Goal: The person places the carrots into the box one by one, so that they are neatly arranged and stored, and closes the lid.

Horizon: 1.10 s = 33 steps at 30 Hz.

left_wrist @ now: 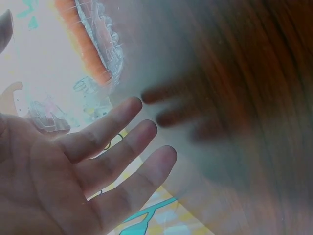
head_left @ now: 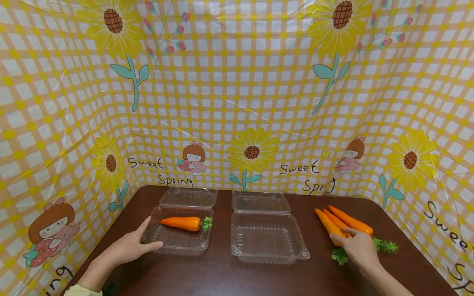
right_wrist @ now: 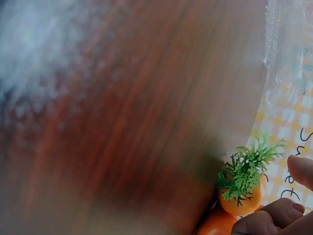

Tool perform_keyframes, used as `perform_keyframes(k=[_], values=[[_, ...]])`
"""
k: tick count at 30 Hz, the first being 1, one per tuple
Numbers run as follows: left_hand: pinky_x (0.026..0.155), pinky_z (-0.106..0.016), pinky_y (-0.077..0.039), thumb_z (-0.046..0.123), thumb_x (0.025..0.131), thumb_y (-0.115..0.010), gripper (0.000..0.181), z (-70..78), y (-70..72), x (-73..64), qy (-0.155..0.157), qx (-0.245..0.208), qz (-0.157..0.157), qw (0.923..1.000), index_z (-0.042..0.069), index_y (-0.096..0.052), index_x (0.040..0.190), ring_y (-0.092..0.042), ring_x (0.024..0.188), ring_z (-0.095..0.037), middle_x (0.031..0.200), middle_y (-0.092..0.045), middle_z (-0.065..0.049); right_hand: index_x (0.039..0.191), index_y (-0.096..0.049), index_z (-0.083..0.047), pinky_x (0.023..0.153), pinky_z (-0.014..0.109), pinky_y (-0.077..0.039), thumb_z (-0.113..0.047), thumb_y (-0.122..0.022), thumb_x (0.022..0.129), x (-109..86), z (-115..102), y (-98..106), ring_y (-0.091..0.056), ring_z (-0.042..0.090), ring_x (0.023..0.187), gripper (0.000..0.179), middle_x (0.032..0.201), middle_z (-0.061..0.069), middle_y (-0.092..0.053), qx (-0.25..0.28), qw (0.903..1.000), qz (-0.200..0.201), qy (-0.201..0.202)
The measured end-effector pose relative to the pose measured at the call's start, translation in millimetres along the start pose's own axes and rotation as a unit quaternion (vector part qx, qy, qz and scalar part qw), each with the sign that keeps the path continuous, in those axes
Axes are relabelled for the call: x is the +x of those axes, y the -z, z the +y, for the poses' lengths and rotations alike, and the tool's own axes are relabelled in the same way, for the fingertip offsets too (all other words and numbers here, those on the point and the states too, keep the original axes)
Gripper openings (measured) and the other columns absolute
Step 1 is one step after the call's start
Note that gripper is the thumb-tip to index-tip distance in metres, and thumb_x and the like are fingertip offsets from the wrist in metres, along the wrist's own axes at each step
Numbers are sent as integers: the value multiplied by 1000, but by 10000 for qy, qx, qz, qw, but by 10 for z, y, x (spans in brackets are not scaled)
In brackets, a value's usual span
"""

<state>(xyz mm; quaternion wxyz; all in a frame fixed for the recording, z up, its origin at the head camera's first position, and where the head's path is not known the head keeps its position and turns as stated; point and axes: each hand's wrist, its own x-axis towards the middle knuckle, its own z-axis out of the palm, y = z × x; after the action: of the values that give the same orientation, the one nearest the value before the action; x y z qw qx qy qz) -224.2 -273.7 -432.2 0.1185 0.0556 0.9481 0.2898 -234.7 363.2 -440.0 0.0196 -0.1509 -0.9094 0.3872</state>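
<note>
My left hand (head_left: pixel 127 246) is at the left side of the left clear plastic box (head_left: pixel 181 242), fingers straight and spread in the left wrist view. Inside that box lies one orange carrot (head_left: pixel 183 223), its short green top pointing right. My right hand (head_left: pixel 359 248) reaches over a group of carrots (head_left: pixel 352 220) on the right of the table, fingertips right at the nearest carrot (head_left: pixel 326 224). In the right wrist view, the thumb (right_wrist: pixel 301 171) stands apart from the fingers beside a carrot's leafy green top (right_wrist: pixel 244 171). Part of the group is hidden under this hand.
A second clear plastic box (head_left: pixel 268 238), its lid (head_left: pixel 261 202) folded back, stands mid-table with nothing in it. The left box's lid (head_left: pixel 189 198) also lies back. Behind the dark brown table (head_left: pixel 207 275) hangs a yellow checked cloth (head_left: pixel 229 98), also along both sides.
</note>
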Motion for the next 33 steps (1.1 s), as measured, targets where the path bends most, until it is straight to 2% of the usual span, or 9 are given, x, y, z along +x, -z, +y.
perform_keyframes(k=[2, 5, 7, 10, 12, 14, 20, 27, 33], values=[[90, -66, -48, 62, 93, -61, 108, -7, -4, 4, -8, 2, 2, 10000, 5, -2, 162, -55, 122, -54, 149, -37, -40, 140, -47, 16, 50, 29, -31, -50, -73, 88, 10, 16, -1, -37, 13, 51, 88, 55, -1, -52, -37, 10000, 11, -34], [91, -66, -48, 62, 93, -62, 107, -15, -8, 6, 11, -21, 5, 10000, 6, -2, 163, -55, 122, -54, 149, -38, -40, 141, -46, 16, 54, 30, -32, -50, -73, 88, 27, 31, 14, -46, 20, 59, 89, 65, 11, -62, -130, 9999, 21, -22], [91, -66, -48, 61, 93, -62, 107, -14, -5, 8, 5, -34, -1, 10000, 6, -2, 163, -55, 123, -55, 149, -38, -40, 142, -45, 16, 60, 32, -36, -52, -72, 89, 37, 40, 28, -56, 31, 76, 91, 92, 26, -69, -219, 9998, -32, 1], [90, -66, -48, 61, 93, -62, 107, -6, 4, 5, 1, -52, -14, 10000, 7, -2, 163, -54, 123, -55, 148, -39, -40, 142, -46, 16, 74, 41, -45, -54, -72, 89, 41, 50, 40, -55, 50, 107, 91, 131, 38, -55, -372, 9991, -156, 121], [90, -66, -48, 61, 93, -62, 107, -5, 8, 2, 5, -62, -30, 10000, 6, -2, 163, -54, 123, -55, 148, -39, -40, 140, -49, 15, 83, 48, -46, -53, -73, 88, 39, 59, 38, -49, 56, 118, 88, 140, 40, -47, -422, 9987, -222, 189], [90, -66, -48, 61, 93, -62, 107, -9, 5, -1, 14, -70, -28, 10000, 6, -2, 163, -54, 123, -55, 148, -39, -40, 136, -54, 14, 86, 52, -45, -51, -75, 87, 35, 61, 32, -47, 58, 120, 84, 140, 39, -48, -440, 9985, -243, 235], [90, -66, -48, 61, 93, -62, 107, -13, -2, -4, 16, -81, 0, 10000, 6, -2, 163, -56, 122, -54, 148, -39, -40, 121, -68, 8, 79, 47, -46, -50, -78, 83, 37, 51, 10, -56, 52, 110, 70, 129, 36, -59, -553, 9981, -142, 211], [90, -66, -48, 61, 93, -62, 107, -14, -6, -12, 4, -58, 31, 10000, 6, -3, 163, -56, 121, -54, 149, -38, -40, 123, -64, 13, 80, 51, -48, -50, -78, 83, 26, 43, -4, -56, 55, 108, 76, 127, 37, -59, -667, 9973, -215, 213], [90, -66, -48, 61, 93, -62, 107, -4, 4, -15, 12, -43, 24, 10000, 6, -3, 163, -55, 123, -55, 149, -38, -39, 120, -66, 14, 76, 47, -48, -51, -77, 84, 29, 26, -1, -61, 49, 100, 75, 120, 36, -63, -850, 9960, -228, 180]])
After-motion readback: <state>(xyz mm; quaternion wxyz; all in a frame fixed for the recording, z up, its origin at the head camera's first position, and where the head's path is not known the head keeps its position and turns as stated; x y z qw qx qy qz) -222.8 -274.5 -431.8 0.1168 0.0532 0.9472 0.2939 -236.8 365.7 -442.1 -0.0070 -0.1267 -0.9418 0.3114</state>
